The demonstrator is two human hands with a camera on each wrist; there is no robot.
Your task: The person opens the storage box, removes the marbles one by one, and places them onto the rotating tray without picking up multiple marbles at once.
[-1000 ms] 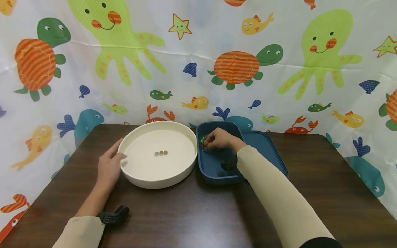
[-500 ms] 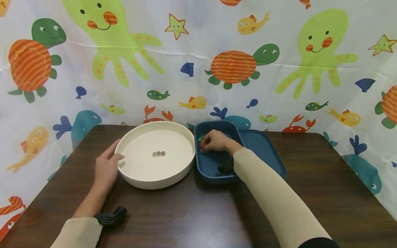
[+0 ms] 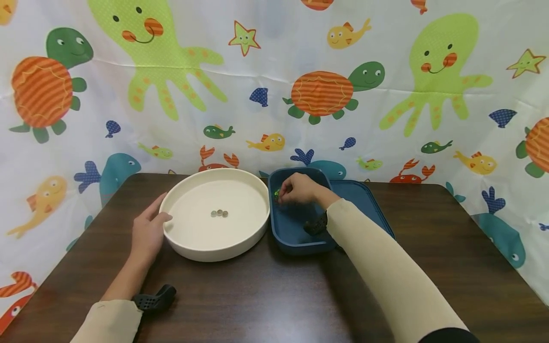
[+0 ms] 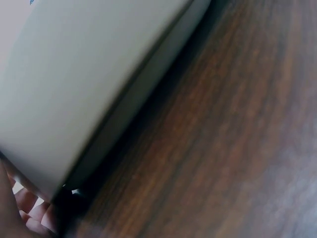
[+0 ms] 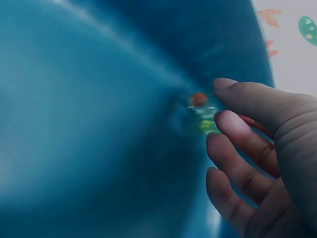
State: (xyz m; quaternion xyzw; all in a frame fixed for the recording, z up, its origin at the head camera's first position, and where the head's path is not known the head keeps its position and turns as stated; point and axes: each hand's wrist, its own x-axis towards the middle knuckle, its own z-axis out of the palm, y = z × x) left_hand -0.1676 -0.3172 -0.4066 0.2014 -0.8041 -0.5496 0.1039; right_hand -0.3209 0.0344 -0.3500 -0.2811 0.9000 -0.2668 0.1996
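My left hand [image 3: 147, 233] grips the left side of a round cream tray [image 3: 188, 238], thumb over the rim and fingers around the outside. Near the tray's middle lie three small, clear, round pieces [image 3: 220, 213] that look like marbles, side by side. My right hand [image 3: 300, 189] reaches into a blue rectangular container [image 3: 296, 228]. Its fingertips are right at a few small green and orange glassy pieces [image 5: 199, 100] against the container wall. In the right wrist view, thumb and forefinger stand slightly apart, the other fingers loosely bent. The hand hides part of the pieces in the head view.
The container touches or nearly touches the tray's right side. Behind and right of it, a flat blue lid [image 3: 360, 200] lies on the dark wooden table [image 3: 274, 295]. A white cloth printed with sea animals [image 3: 274, 71] hangs along the table's far edge.
My right hand dips slightly toward the near side of the container, then lifts back a little. In the tray, the rightmost clear piece has shifted slightly nearer. The left hand keeps its place.
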